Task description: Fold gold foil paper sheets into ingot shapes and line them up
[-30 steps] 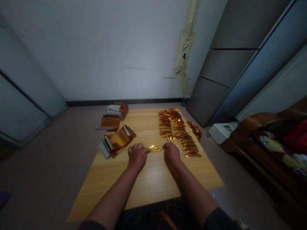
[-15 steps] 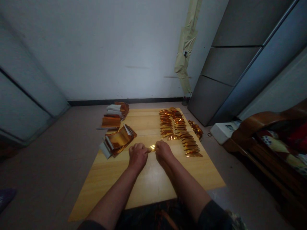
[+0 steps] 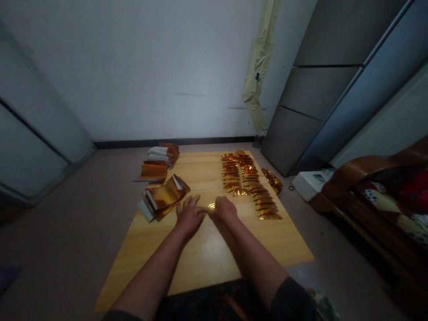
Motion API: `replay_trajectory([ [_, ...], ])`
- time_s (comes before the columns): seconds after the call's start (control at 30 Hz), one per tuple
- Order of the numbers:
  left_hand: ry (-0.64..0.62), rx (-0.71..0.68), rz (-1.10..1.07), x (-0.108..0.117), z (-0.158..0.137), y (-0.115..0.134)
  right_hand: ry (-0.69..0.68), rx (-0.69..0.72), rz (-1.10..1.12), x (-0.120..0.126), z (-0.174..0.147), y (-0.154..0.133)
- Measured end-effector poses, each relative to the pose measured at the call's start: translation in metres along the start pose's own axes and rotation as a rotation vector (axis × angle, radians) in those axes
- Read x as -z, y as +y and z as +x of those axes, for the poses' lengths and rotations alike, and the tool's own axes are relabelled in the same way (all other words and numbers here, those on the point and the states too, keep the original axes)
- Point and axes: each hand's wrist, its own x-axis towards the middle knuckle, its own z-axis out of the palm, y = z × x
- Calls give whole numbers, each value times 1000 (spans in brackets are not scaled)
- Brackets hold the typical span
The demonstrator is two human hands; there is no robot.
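A small folded piece of gold foil paper [image 3: 211, 206] lies on the wooden table between my hands. My right hand [image 3: 225, 209] is closed, its curled fingers pinching the right side of that piece. On the other side, my left hand [image 3: 189, 217] rests with its fingers spread, and its thumb reaches across to the piece's near left edge. Close to my left hand is a stack of flat gold foil sheets [image 3: 165, 196] with pale undersides. Rows of folded gold foil pieces [image 3: 249, 178] lie beyond my right hand. My fingers hide part of the piece.
More foil sheets [image 3: 154, 170] and a bundle with pale backs [image 3: 158, 154] sit along the left edge of the wooden table [image 3: 207, 263]. A heap of folded foil [image 3: 272, 180] is beyond the right edge. A white box [image 3: 307, 185] stands near a wooden seat [image 3: 351, 178].
My left hand's fingers have spread from a curled pose, and the hand has shifted slightly left and down. My right hand keeps its pinch on the foil paper with little movement.
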Motion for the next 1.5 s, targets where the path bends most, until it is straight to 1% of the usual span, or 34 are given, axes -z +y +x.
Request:
replay_trajectory([
  [0.2, -18, 62, -35, -2, 4, 2, -10, -1, -6, -1, 2, 2],
  [0.37, -36, 58, -50, -4, 5, -2, -5, 20, 37, -3, 6, 12],
  [0.67, -27, 58, -63, -3, 2, 0, 37, -12, 82, 0, 9, 35],
  [0.93, -36, 87, -57, -1, 1, 5, 93, -117, 105, 1, 11, 52],
  [1.03, -42, 92, -51, 0, 1, 6, 170, -136, 154, 1, 8, 56],
  [1.1, -44, 92, -48, 0, 1, 6, 229, -115, 229, -1, 6, 56],
  [1.17, -44, 95, -47, 1, 2, 7, 256, -42, 314, -4, 4, 50],
  [1.23, -45, 101, -47, 2, 2, 7, 236, 59, 371, -7, 4, 41],
  [1.3, -49, 105, -49, 3, 3, 8, 188, 145, 374, -11, 4, 31],
  [1.4, -42, 113, -59, 4, 2, 10, 121, 99, 273, -13, 5, 20],
  [1.5, -19, 127, -71, 4, 2, 13, 62, 60, 211, -12, 8, 17],
])
